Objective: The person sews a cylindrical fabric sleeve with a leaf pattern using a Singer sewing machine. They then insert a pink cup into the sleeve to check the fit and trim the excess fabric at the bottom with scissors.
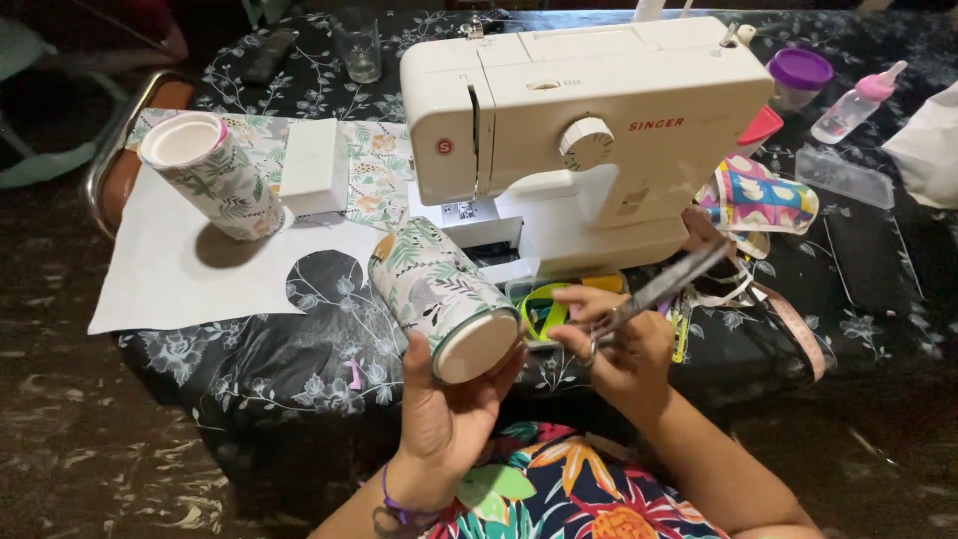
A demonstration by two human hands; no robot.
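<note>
L hand (444,404) clamps tube (442,297) lying tilted, axis toward sewing machine (584,140), cap end near; R hand (621,344) clamps scissors (661,289) beside tube.

Dim room, dark marbled floor (60,419), table under black floral cloth (299,359)
</note>
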